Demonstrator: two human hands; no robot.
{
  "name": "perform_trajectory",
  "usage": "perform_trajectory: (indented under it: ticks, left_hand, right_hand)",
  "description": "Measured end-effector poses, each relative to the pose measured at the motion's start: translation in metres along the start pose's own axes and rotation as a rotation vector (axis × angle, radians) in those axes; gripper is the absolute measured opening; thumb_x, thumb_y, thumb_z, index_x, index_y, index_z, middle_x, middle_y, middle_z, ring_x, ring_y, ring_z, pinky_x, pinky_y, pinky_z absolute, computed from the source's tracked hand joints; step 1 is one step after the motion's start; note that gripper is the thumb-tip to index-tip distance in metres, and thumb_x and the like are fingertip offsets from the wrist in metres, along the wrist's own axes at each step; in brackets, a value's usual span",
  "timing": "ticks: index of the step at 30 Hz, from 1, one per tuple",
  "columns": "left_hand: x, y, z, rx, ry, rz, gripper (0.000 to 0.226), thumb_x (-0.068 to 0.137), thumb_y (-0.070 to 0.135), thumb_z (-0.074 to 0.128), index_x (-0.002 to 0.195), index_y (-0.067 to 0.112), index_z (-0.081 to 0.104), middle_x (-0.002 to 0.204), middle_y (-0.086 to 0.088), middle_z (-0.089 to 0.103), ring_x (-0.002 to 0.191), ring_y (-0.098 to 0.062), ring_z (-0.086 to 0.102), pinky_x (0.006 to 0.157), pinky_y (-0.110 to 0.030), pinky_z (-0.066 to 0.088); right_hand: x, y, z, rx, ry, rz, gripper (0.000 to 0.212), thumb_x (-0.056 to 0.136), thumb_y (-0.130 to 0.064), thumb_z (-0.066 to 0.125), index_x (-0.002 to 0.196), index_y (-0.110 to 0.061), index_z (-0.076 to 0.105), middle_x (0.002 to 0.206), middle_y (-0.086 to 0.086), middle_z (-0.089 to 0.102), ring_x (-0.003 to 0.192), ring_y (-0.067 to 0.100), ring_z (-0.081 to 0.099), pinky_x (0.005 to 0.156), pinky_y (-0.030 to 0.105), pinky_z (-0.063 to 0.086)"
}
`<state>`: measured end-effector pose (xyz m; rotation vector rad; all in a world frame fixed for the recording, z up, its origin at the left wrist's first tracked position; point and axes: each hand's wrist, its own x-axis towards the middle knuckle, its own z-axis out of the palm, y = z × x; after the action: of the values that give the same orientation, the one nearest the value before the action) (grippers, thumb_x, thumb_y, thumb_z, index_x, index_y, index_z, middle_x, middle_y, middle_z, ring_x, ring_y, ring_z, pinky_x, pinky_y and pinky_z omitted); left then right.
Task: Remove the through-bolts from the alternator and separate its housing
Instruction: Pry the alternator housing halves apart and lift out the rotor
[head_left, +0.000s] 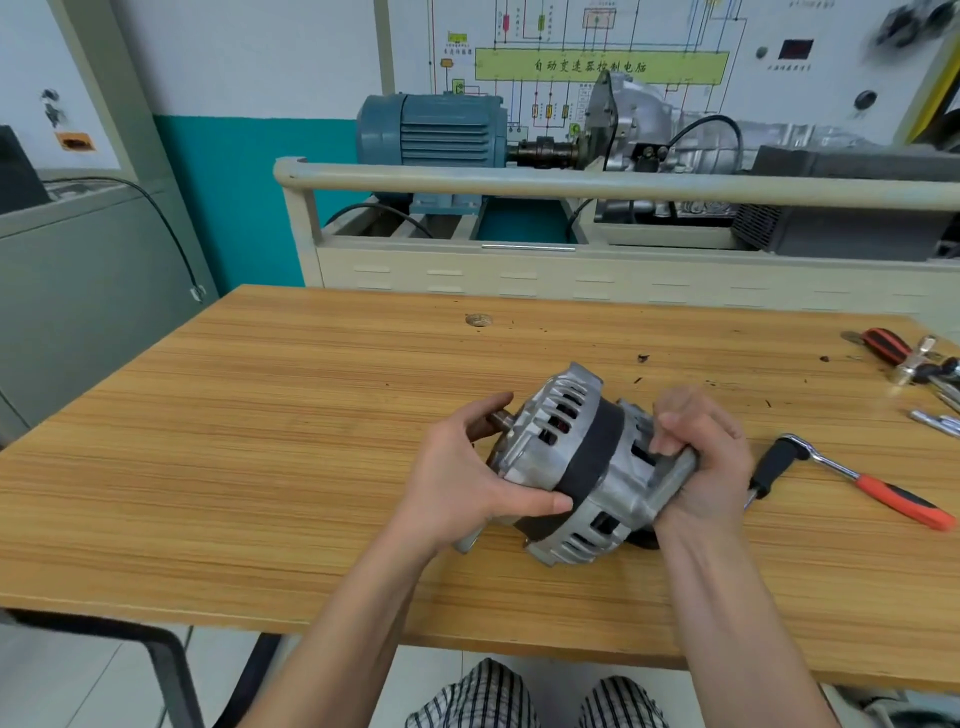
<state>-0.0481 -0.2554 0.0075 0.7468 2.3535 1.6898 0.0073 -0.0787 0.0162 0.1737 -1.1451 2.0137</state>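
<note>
Silver cast-metal alternator with a dark middle band (582, 462) lies on its side on the wooden desk (260, 415), both hands clamped on it: left hand (462, 478) grips the slotted front housing, right hand (701, 457) wraps the rear end. Beyond, an orange-handled ratchet (852, 478) rests, well apart.

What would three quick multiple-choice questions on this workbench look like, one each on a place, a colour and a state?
1. Where does the orange-handled ratchet wrench lie?
A. right of the silver alternator
B. left of it
C. on the floor

2. What colour is the band around the alternator's middle?
A. red
B. black
C. yellow

3. How is the alternator held?
A. by the left hand and right hand together
B. by one hand
C. by nobody

Answers: 1 A, it rests on the wooden table past the right hand; 2 B, a dark ring splits the housing; 3 A, one hand grips each end.
</note>
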Motion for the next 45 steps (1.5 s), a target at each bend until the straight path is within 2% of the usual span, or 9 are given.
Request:
perform_trajectory:
  ticks: [5, 8, 15, 23, 28, 33, 37, 41, 45]
  left_hand:
    - [0.006, 0.008, 0.002, -0.026, 0.04, 0.048, 0.114, 0.039, 0.025, 0.098, 0.14, 0.024, 0.047, 0.129, 0.017, 0.056, 0.107, 0.024, 0.046, 0.08, 0.004, 0.039]
    - [0.01, 0.016, 0.001, 0.066, 0.038, 0.07, 0.117, 0.04, 0.028, 0.098, 0.144, 0.022, 0.043, 0.133, 0.014, 0.054, 0.111, 0.014, 0.048, 0.088, 0.0, 0.039]
    - [0.013, 0.033, 0.013, 0.285, -0.024, 0.141, 0.123, 0.041, 0.029, 0.097, 0.148, 0.018, 0.036, 0.142, 0.006, 0.05, 0.131, -0.01, 0.046, 0.109, -0.037, 0.041]
    - [0.022, 0.042, 0.019, 0.406, -0.112, 0.188, 0.122, 0.042, 0.034, 0.096, 0.148, 0.02, 0.037, 0.142, 0.007, 0.051, 0.131, -0.01, 0.046, 0.108, -0.035, 0.042]
    - [0.026, 0.042, 0.02, 0.455, -0.138, 0.226, 0.121, 0.045, 0.036, 0.095, 0.149, 0.022, 0.034, 0.144, 0.008, 0.048, 0.133, -0.011, 0.044, 0.109, -0.034, 0.04]
    - [0.029, 0.04, 0.014, 0.502, -0.209, 0.242, 0.123, 0.049, 0.039, 0.094, 0.151, 0.025, 0.026, 0.147, 0.007, 0.044, 0.135, -0.013, 0.041, 0.11, -0.035, 0.038]
    - [0.022, 0.029, 0.008, 0.54, -0.139, 0.198, 0.127, 0.046, 0.052, 0.091, 0.151, 0.025, 0.026, 0.144, 0.008, 0.047, 0.13, -0.015, 0.045, 0.106, -0.037, 0.042]
    - [0.012, 0.007, -0.005, 0.386, -0.074, 0.084, 0.115, 0.049, 0.038, 0.095, 0.146, 0.02, 0.035, 0.125, 0.018, 0.05, 0.119, -0.007, 0.05, 0.09, -0.008, 0.04]
    - [0.007, -0.009, -0.013, 0.064, -0.051, -0.119, 0.103, 0.053, 0.023, 0.093, 0.141, 0.011, 0.041, 0.128, 0.001, 0.057, 0.108, -0.01, 0.06, 0.089, -0.022, 0.05]
  right_hand:
    - [0.007, 0.011, -0.011, 0.143, 0.112, 0.081, 0.031, 0.058, 0.0, 0.041, 0.034, -0.019, 0.04, 0.041, -0.004, 0.034, 0.05, 0.011, 0.03, 0.056, 0.024, 0.031]
    - [0.011, 0.018, -0.016, 0.151, 0.142, 0.122, 0.029, 0.056, -0.001, 0.041, 0.034, -0.02, 0.038, 0.041, -0.003, 0.033, 0.051, 0.012, 0.029, 0.055, 0.024, 0.031]
    - [-0.002, 0.019, -0.045, -0.005, 0.026, 0.249, 0.027, 0.052, 0.002, 0.04, 0.033, -0.017, 0.037, 0.045, 0.0, 0.033, 0.055, 0.014, 0.034, 0.067, 0.026, 0.037]
    - [-0.011, 0.019, -0.065, -0.276, 0.059, 0.233, 0.053, 0.073, 0.024, 0.039, 0.037, -0.015, 0.041, 0.045, 0.001, 0.036, 0.054, 0.014, 0.037, 0.092, 0.033, 0.04]
    - [-0.012, 0.016, -0.071, -0.446, 0.05, 0.206, 0.042, 0.076, 0.024, 0.042, 0.044, -0.002, 0.034, 0.048, 0.004, 0.034, 0.054, 0.017, 0.033, 0.077, 0.027, 0.042]
    - [-0.005, 0.001, -0.07, -0.571, 0.061, 0.226, 0.048, 0.082, 0.009, 0.054, 0.045, -0.019, 0.042, 0.049, -0.006, 0.041, 0.051, 0.006, 0.039, 0.06, 0.025, 0.035]
    - [0.006, -0.018, -0.055, -0.717, -0.054, 0.114, 0.029, 0.084, -0.007, 0.067, 0.066, -0.026, 0.056, 0.065, -0.017, 0.057, 0.067, 0.0, 0.053, 0.073, 0.023, 0.043]
    - [0.019, -0.028, -0.029, -0.841, -0.195, 0.089, 0.02, 0.082, -0.011, 0.069, 0.088, -0.029, 0.062, 0.098, -0.013, 0.063, 0.101, 0.006, 0.058, 0.092, 0.029, 0.045]
    - [0.043, -0.024, 0.005, -1.051, -0.402, 0.138, 0.02, 0.084, -0.018, 0.065, 0.099, -0.032, 0.062, 0.112, -0.017, 0.061, 0.108, -0.003, 0.052, 0.098, 0.026, 0.037]
